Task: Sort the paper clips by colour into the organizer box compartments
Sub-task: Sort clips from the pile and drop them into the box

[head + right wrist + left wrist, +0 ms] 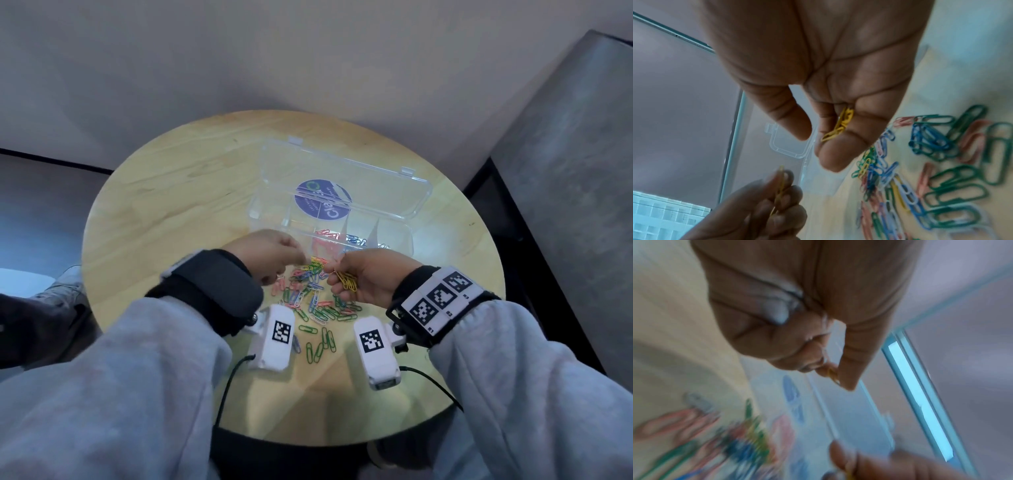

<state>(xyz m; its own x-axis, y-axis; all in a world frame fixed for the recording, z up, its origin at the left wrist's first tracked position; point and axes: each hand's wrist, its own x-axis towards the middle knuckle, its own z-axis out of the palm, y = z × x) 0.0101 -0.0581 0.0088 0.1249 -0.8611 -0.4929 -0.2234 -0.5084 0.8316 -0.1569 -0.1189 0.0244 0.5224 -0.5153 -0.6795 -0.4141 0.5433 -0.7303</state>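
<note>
A mixed pile of coloured paper clips (313, 298) lies on the round wooden table (178, 192), just in front of the clear organizer box (404, 240). The box's lid is swung back; red clips (327, 236) and blue clips (354, 240) lie in neighbouring compartments. My right hand (334, 277) is palm up over the pile and holds a bunch of yellow clips (347, 282) (840, 125) in its curled fingers. My left hand (298, 263) (835, 376) pinches a single yellow clip (780, 190) between thumb and fingertips, a little apart from the right hand.
Several green clips (322, 342) lie apart nearer to me. The box lid (342, 171) with a round blue sticker stands behind the compartments. White tagged camera modules (274, 337) hang under both wrists above the table's near edge. A grey wall rises behind.
</note>
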